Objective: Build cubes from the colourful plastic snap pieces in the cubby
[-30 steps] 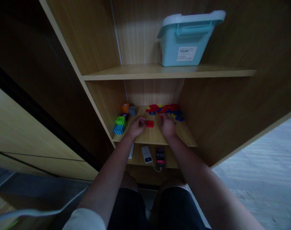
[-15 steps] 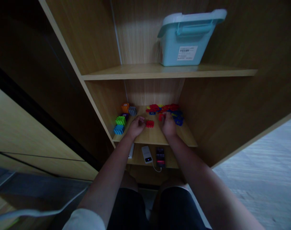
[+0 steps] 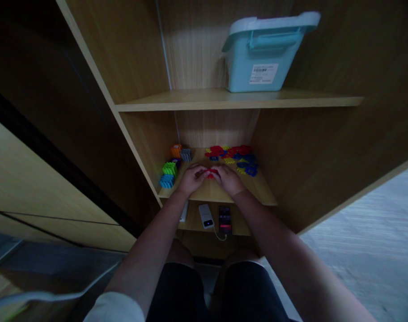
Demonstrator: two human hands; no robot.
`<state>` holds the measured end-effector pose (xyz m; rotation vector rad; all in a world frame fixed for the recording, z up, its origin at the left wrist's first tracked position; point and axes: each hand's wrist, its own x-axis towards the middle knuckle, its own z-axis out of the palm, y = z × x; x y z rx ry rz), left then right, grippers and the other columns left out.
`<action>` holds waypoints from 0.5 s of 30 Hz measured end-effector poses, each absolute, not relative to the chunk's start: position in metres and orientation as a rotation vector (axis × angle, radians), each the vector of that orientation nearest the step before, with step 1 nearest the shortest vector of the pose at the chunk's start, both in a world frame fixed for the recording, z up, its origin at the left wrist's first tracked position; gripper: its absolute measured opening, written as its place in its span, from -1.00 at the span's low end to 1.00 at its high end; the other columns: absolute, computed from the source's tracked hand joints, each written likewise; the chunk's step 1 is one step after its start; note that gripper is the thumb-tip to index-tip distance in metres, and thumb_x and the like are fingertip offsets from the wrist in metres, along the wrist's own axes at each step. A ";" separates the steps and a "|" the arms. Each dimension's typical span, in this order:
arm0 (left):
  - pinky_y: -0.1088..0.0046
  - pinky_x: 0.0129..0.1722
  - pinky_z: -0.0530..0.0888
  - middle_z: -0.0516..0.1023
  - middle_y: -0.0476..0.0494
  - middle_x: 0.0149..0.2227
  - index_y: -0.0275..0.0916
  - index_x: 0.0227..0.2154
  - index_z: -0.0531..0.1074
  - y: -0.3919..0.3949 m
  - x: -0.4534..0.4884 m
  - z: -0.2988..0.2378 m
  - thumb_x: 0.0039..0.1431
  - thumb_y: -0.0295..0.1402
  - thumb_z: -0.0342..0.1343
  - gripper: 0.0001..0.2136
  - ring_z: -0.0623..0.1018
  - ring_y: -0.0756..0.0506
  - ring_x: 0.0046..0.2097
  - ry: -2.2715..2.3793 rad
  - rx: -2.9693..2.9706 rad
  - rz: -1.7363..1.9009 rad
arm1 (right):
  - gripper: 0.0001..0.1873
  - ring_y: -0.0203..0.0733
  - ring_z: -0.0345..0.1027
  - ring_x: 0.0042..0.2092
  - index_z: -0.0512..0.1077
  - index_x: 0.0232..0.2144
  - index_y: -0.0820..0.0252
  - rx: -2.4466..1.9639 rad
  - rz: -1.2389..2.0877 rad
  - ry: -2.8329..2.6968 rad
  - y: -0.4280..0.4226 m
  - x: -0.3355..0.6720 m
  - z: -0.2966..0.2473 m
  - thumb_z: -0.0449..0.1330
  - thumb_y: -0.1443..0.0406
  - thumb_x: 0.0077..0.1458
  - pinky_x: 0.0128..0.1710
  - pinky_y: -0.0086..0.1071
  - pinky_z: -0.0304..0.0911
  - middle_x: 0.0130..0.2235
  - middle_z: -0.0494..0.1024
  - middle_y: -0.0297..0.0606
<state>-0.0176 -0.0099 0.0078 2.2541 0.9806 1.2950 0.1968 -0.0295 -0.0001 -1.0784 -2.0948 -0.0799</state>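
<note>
Both hands meet mid-frame: L hand point(image 3: 192, 179) and R hand point(image 3: 228, 180), fingertips pinched narrow on the red pieces point(image 3: 211, 171) between them, one from each side. Prob so they stay lined up, tho can't tell how many pcs bc fingers cover most of it. Can't tell if they touch the shelf point(image 3: 207, 195) either. Loose red/yellow/blue pile point(image 3: 249, 168) is right of center, spread flattish, prob so single pcs are easy to grab. One-color stacks (orange point(image 3: 176, 150), grey point(image 3: 186, 155), green point(image 3: 170, 169), blue point(image 3: 167, 181)) sit left of center, prob for elbow room. Teal bin point(image 3: 257, 58), upper right, is out of the way imo.
</note>
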 end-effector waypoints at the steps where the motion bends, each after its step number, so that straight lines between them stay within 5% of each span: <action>1: 0.30 -0.10 0.54 0.63 -0.13 -0.27 -0.17 -0.27 0.61 -0.010 -0.017 0.007 0.35 -0.16 0.25 -0.81 0.60 -0.15 -0.18 0.977 2.223 1.296 | -0.76 0.05 0.51 0.09 0.51 0.04 0.13 -1.097 -0.105 -2.072 -0.030 0.197 0.001 0.11 0.21 0.47 0.19 -0.08 0.40 -0.01 0.64 -0.03; 9: 0.41 -0.20 0.52 0.64 -0.08 -0.27 -0.19 -0.09 0.53 0.005 -0.019 -0.011 0.29 -0.11 0.28 -0.72 0.61 -0.09 -0.24 0.950 1.893 1.313 | -0.74 -0.02 0.50 -0.02 0.55 -0.10 0.11 -1.240 -0.117 -2.062 -0.034 0.198 0.004 0.06 0.23 0.49 0.06 -0.21 0.39 -0.09 0.62 -0.10; 15: 0.38 -0.15 0.53 0.63 -0.11 -0.23 -0.16 0.12 0.43 0.009 -0.021 -0.011 0.28 -0.10 0.28 -0.57 0.62 -0.11 -0.19 0.869 1.807 1.321 | -0.71 -0.03 0.53 0.03 0.59 0.08 0.05 -1.190 -0.129 -2.183 -0.034 0.195 0.005 0.12 0.28 0.46 0.10 -0.22 0.42 -0.01 0.66 -0.11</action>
